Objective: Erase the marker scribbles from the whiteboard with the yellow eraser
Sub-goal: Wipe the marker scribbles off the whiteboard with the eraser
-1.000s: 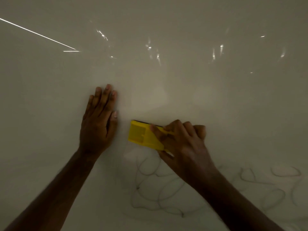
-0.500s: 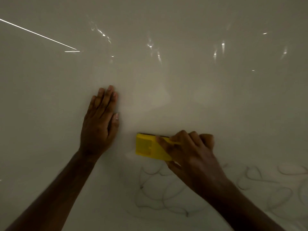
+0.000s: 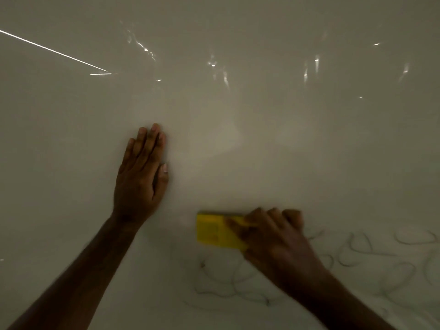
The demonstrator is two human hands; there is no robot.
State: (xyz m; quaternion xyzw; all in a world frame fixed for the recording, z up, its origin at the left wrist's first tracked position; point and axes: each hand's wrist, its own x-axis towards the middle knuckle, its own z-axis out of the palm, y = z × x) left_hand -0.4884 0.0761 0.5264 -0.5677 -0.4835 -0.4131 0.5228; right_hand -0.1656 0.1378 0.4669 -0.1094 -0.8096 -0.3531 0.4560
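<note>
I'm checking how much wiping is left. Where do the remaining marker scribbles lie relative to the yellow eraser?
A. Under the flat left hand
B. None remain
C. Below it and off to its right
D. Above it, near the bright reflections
C: the faint looping marker scribbles run below the yellow eraser held in the right hand and continue to its right, while the whiteboard above looks clean.
</note>
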